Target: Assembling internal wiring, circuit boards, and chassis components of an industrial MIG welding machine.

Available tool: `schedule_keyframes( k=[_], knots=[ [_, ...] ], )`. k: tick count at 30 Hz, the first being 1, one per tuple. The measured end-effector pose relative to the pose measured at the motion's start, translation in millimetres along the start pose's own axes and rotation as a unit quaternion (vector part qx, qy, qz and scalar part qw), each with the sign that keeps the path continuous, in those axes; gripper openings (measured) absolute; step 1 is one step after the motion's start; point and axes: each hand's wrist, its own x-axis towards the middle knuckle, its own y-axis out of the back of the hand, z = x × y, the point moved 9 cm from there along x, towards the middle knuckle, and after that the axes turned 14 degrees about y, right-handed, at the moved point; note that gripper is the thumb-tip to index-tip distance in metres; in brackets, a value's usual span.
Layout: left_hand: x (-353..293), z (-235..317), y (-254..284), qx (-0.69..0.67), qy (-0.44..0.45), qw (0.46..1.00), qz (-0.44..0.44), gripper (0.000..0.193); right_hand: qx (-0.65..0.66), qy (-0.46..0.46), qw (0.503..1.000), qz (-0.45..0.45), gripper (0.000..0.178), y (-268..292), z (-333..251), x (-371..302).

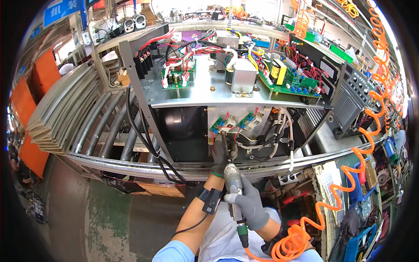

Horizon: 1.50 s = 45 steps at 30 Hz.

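Gripped in my gloved right hand (252, 206) is a silver air screwdriver (234, 185), held upright with its fingers and thumb round the body. An orange coiled hose runs from its lower end. My left hand (219, 156), in a dark glove, is closed round the tool's front end by the bit. The bit points at small green circuit boards with metal parts (224, 124) on a light panel inside an open metal machine frame (174, 106). My fingers partly hide the bit tip and whatever it touches.
On the frame's upper shelf sit a metal-cased transformer (244, 78), wired circuit boards (290, 81) and bundled cables. Black cables (152, 148) hang at the left over conveyor rollers (109, 139). Flat cardboard sheets (61, 109) are stacked beyond. A grey machine (358, 98) stands right, behind the orange coiled hose (345, 170).
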Motion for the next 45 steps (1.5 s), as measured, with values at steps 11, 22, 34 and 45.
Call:
schedule_keyframes(
  k=[11,22,34,45],
  knots=[
    [-24,9,-32,-0.022,-0.011,0.996,0.088,0.074,0.032,-0.031,0.999,-0.009,0.063,3,-3,-3],
    [-15,-2,-36,-0.066,0.017,0.998,0.011,0.071,-0.015,-0.007,1.0,0.012,0.072,2,0,-2],
    [-62,-48,-16,-0.289,0.163,0.927,0.173,0.018,-0.068,0.015,0.997,0.023,0.085,13,-5,-26],
    [-69,-33,-33,-0.089,0.197,0.973,0.083,0.027,-0.031,-0.048,0.998,0.028,0.091,25,16,-68]
  ],
)
